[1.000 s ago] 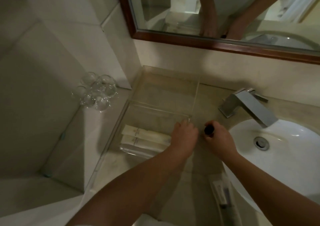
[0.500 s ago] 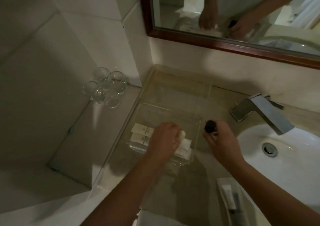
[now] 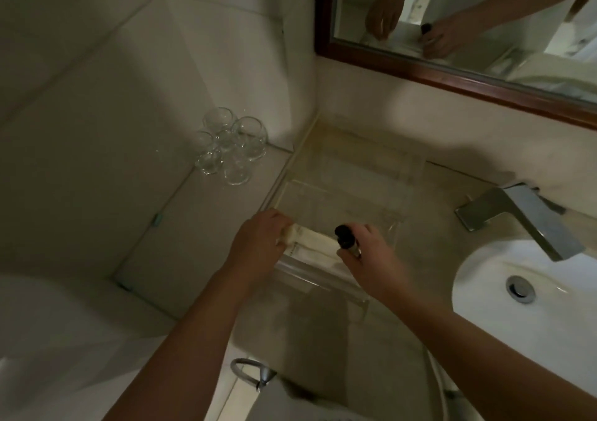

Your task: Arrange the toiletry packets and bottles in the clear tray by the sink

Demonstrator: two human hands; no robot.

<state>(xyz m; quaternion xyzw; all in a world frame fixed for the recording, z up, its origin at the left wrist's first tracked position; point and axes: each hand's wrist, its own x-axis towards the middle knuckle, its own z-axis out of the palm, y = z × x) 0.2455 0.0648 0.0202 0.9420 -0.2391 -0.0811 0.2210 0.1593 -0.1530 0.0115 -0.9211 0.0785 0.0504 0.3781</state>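
Head view: left hand (image 3: 258,242) is pinching the left end of the white packets (image 3: 315,242) lying in the clear tray (image 3: 323,278), near compartment, long axis running left-right btwn both hands. Right hand (image 3: 371,259) is gripping a dark-capped bottle (image 3: 345,239) upright, just over the packets' right end. Bottle prob. going down beside them; right hand is nearer the free space.
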